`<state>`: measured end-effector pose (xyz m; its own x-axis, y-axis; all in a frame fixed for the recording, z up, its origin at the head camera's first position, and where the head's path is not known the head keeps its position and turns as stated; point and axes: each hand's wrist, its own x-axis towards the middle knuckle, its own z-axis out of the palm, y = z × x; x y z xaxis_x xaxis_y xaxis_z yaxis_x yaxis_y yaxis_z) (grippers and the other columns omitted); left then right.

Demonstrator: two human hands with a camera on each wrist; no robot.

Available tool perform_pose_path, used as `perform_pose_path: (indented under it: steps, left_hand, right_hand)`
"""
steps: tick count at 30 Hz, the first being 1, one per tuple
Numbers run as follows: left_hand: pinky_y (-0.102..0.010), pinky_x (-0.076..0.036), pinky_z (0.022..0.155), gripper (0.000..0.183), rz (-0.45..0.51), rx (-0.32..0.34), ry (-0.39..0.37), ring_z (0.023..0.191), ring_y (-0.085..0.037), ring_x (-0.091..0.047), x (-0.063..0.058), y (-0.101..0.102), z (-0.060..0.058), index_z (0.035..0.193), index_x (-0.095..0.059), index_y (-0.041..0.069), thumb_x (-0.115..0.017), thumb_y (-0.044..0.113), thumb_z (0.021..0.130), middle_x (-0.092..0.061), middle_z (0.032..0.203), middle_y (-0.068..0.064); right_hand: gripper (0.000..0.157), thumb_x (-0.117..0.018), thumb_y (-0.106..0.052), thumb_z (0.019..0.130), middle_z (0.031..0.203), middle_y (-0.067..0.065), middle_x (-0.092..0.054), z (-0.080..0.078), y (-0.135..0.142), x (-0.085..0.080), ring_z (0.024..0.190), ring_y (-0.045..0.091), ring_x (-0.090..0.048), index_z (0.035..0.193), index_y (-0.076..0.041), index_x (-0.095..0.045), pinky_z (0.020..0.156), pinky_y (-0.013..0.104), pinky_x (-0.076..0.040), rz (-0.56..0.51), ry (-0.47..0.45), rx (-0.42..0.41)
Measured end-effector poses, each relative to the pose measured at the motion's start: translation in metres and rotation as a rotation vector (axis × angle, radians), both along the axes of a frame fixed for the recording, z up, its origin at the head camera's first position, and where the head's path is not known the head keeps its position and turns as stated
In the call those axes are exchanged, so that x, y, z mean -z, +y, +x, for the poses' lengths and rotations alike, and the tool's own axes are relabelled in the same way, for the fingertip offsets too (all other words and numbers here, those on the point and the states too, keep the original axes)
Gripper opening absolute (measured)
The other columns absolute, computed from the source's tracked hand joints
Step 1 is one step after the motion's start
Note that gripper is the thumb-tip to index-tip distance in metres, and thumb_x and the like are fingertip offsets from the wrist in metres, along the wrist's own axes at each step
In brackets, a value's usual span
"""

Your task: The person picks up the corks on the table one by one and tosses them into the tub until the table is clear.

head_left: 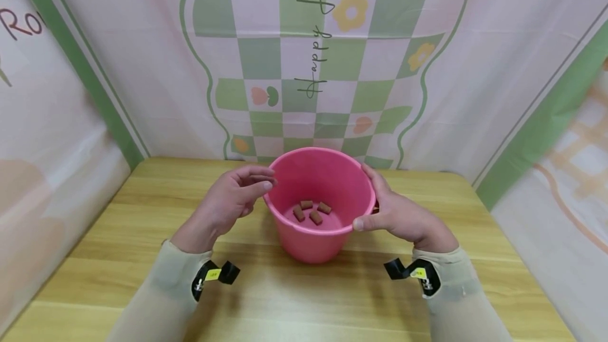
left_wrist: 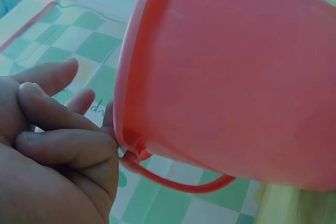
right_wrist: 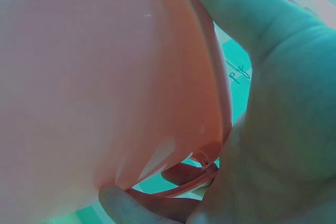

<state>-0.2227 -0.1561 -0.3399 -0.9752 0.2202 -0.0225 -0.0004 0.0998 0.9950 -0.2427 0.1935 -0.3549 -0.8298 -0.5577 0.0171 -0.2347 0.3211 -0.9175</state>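
Observation:
A pink plastic bucket (head_left: 311, 244) stands on the wooden table with its mouth tilted toward the head camera. Several small brown blocks (head_left: 315, 217) lie on its floor. My right hand (head_left: 404, 215) grips the right side of the rim, thumb at the front and fingers around the outside, as the right wrist view also shows. At the left of the rim, my left hand (head_left: 235, 199) has its fingers loosely bent, with the fingertips right at the edge. In the left wrist view, the bucket's thin handle (left_wrist: 184, 186) hangs beside the bucket wall near that hand.
The wooden table (head_left: 304, 305) reaches a patterned cloth backdrop (head_left: 304, 57) behind the bucket. More printed cloth hangs along the left and right sides. Black camera mounts sit on both wrists, over pale sleeves (head_left: 157, 294).

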Motion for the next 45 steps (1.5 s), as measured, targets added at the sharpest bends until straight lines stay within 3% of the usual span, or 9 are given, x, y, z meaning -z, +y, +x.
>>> perform_pose_path:
  steps: [8,16,26,30,36,41,45]
  left_hand:
    - [-0.022,-0.034,0.047,0.035,0.022,-0.003,0.033,0.054,-0.015,-0.040,0.004,-0.013,0.005,0.129,-0.066,0.012,-0.070,0.023,0.096,-0.065,0.126,-0.013]
    - [-0.021,-0.035,0.047,0.034,0.001,0.001,0.046,0.055,-0.014,-0.040,0.008,-0.019,0.009,0.130,-0.066,0.014,-0.068,0.022,0.097,-0.066,0.124,-0.006]
    - [-0.022,-0.039,0.052,0.036,-0.088,-0.027,-0.008,0.075,-0.021,-0.052,0.016,-0.034,0.021,0.131,-0.065,0.022,-0.070,0.028,0.095,-0.065,0.125,-0.004]
    - [-0.022,-0.040,0.053,0.038,-0.122,-0.052,-0.022,0.075,-0.020,-0.052,0.022,-0.042,0.024,0.131,-0.064,0.023,-0.070,0.033,0.095,-0.065,0.126,-0.002]
    - [-0.022,-0.039,0.049,0.040,-0.147,-0.059,-0.007,0.064,-0.018,-0.046,0.032,-0.057,0.024,0.134,-0.062,0.019,-0.068,0.030,0.096,-0.063,0.129,-0.006]
    - [-0.020,-0.035,0.046,0.043,-0.096,-0.082,-0.004,0.052,-0.009,-0.037,0.041,-0.075,0.029,0.137,-0.058,0.009,-0.067,0.024,0.098,-0.060,0.132,-0.012]
    - [-0.019,-0.035,0.043,0.048,-0.066,-0.125,0.003,0.049,-0.005,-0.037,0.049,-0.094,0.034,0.140,-0.054,0.005,-0.068,0.023,0.097,-0.060,0.131,-0.010]
  right_hand:
    - [0.122,-0.087,-0.022,0.076,0.155,0.010,-0.028,0.001,0.001,0.000,0.129,0.036,-0.046,0.160,-0.026,0.001,0.100,0.047,-0.043,0.007,0.000,0.016]
    - [0.122,-0.087,-0.022,0.076,0.156,0.010,-0.026,0.001,0.002,0.001,0.130,0.038,-0.045,0.160,-0.024,0.001,0.100,0.051,-0.043,-0.003,-0.004,0.012]
    - [0.122,-0.087,-0.022,0.076,0.156,0.010,-0.026,0.001,0.002,0.001,0.130,0.038,-0.044,0.160,-0.026,0.002,0.102,0.056,-0.040,-0.002,0.005,0.010]
    - [0.123,-0.087,-0.023,0.076,0.156,0.010,-0.027,0.001,0.002,0.000,0.129,0.037,-0.045,0.160,-0.026,0.003,0.102,0.056,-0.040,0.007,0.012,0.012]
    - [0.124,-0.088,-0.024,0.076,0.157,0.010,-0.026,0.001,0.002,0.000,0.131,0.037,-0.044,0.160,-0.025,0.003,0.103,0.056,-0.038,0.020,0.011,0.024]
    - [0.122,-0.087,-0.022,0.076,0.158,0.010,-0.023,0.000,0.001,0.001,0.131,0.038,-0.043,0.160,-0.023,0.002,0.102,0.055,-0.041,-0.007,0.007,0.001]
    - [0.122,-0.087,-0.023,0.076,0.158,0.010,-0.023,0.000,0.000,0.001,0.132,0.037,-0.042,0.160,-0.023,0.002,0.101,0.054,-0.043,-0.010,-0.002,0.001]
